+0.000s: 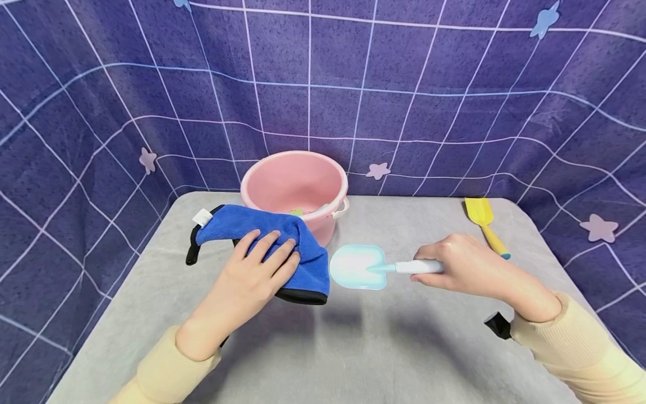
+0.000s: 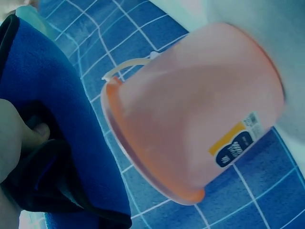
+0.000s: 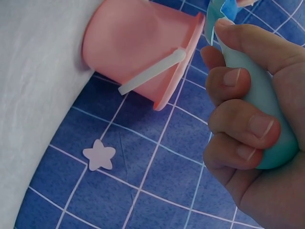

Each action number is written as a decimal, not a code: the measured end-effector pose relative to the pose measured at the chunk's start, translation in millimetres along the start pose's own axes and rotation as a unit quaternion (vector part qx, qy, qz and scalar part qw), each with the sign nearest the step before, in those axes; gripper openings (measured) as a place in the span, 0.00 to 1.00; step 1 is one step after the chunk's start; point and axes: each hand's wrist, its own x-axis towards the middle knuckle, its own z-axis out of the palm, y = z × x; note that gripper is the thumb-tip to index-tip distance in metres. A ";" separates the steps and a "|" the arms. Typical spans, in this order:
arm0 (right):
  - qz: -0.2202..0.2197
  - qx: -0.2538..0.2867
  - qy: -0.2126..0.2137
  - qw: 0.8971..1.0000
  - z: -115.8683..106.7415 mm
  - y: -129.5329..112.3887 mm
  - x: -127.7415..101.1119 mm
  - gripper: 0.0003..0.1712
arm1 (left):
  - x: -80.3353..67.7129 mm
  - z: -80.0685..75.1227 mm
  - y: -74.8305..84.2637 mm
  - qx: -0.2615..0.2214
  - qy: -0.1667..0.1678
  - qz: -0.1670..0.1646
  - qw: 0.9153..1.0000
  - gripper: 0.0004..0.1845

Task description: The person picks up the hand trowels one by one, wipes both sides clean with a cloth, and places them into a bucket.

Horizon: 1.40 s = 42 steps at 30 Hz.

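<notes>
Right hand (image 1: 466,269) fingers curl round the pale blue toy shovel (image 1: 370,267), centre counter. Left hand (image 1: 257,266) lies spread on the blue cloth (image 1: 262,235). Risk: cloth bunching nudges the nearby pink bucket (image 1: 295,188).

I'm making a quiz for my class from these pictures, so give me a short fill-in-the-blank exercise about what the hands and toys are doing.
1. The left hand rests on a folded cloth whose colour is ____.
2. The right hand grips the handle of a pale blue ____.
3. Behind the cloth stands a bucket coloured ____.
4. The yellow shovel lies on the table, touched by ____ hand.

Missing words: blue; shovel; pink; neither
</notes>
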 end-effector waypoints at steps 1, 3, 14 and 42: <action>0.000 -0.001 0.000 1.000 -0.2 0.0 0.2 0.09 | -1.7 0.6 -0.1 0.001 -0.004 0.000 1.000 0.15; -0.001 -0.002 0.002 1.000 -0.6 -0.2 0.3 0.09 | -5.2 1.9 0.1 0.003 -0.018 0.001 1.000 0.16; -0.001 -0.004 0.008 1.000 -3.6 -0.8 -0.8 0.10 | -17.4 3.6 4.8 -0.014 -0.084 -0.009 0.996 0.18; -0.019 0.036 0.066 0.997 -21.9 -9.8 9.0 0.10 | -11.7 48.6 28.6 -0.476 -0.172 -0.414 0.757 0.24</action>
